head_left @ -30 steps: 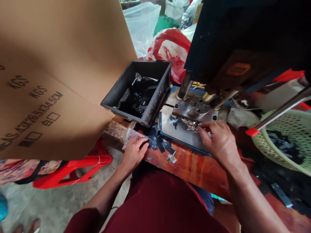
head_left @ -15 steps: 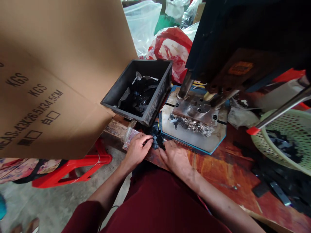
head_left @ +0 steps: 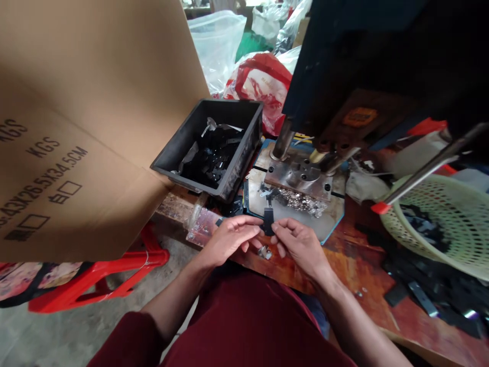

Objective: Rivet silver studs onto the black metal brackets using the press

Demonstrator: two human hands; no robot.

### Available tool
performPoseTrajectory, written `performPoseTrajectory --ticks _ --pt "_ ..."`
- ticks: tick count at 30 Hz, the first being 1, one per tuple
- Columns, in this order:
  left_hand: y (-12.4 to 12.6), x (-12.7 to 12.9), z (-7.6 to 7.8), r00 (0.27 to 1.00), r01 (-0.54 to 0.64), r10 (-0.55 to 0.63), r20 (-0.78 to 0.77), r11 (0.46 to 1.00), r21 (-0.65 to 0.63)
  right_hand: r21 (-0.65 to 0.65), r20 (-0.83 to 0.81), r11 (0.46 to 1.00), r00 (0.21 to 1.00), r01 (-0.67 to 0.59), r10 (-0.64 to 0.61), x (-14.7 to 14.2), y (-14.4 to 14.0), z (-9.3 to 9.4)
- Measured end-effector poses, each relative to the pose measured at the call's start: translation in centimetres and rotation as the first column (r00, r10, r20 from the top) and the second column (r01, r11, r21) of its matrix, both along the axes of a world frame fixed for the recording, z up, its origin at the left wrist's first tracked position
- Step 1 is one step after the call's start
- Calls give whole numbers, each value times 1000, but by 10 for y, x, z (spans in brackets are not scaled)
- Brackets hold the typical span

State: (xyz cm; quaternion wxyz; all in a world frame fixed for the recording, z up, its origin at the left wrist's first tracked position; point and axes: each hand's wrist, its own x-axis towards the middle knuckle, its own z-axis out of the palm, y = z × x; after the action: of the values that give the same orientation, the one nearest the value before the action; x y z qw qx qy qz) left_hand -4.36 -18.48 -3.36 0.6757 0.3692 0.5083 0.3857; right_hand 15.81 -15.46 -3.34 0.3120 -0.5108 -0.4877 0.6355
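Note:
A small flat black piece (head_left: 269, 216) stands between my two hands, just before the front edge of the press base. My right hand (head_left: 301, 247) pinches its right side between thumb and fingertips. From the left, my left hand (head_left: 233, 238) closes thumb and forefinger at its lower left side; the fingertips partly cover that end. Below the hands, small shiny metal bits (head_left: 264, 252) lie on the wooden table (head_left: 344, 270). Left of the press base is a little heap of black pieces (head_left: 234, 206).
A grey bin (head_left: 240, 171) of black pieces stands behind my left hand. The press (head_left: 298, 176) has small metal parts (head_left: 301, 200) piled on its base. At right are a green basket (head_left: 466, 224) and loose black pieces (head_left: 431, 285). A cardboard box (head_left: 95, 112) rises at left.
Both hands have lifted off the black heap and moved right. A black piece now shows upright between them. The camera view has shifted slightly.

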Motion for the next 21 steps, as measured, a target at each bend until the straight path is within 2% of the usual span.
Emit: performPoseTrajectory --ticks 7,10,13,17,19,21 --pt "19 39 5 995 -18 16 96 999 28 -23 -91 991 987 128 -130 16 0 4" --pt "26 50 8 996 -39 34 83 997 68 -8 -101 990 985 138 -138 22 1 4" --pt "33 52 14 999 -42 43 -6 993 106 108 -37 987 993 117 -114 34 7 5" --pt "43 46 21 994 67 -54 -97 989 134 349 35 926 985 147 -169 52 20 16" --pt "48 43 22 992 103 -90 -91 985 138 367 66 925 990 93 -126 57 25 21" --pt "52 41 20 995 94 -87 -58 986 139 324 65 943 993 73 -99 58 29 23"
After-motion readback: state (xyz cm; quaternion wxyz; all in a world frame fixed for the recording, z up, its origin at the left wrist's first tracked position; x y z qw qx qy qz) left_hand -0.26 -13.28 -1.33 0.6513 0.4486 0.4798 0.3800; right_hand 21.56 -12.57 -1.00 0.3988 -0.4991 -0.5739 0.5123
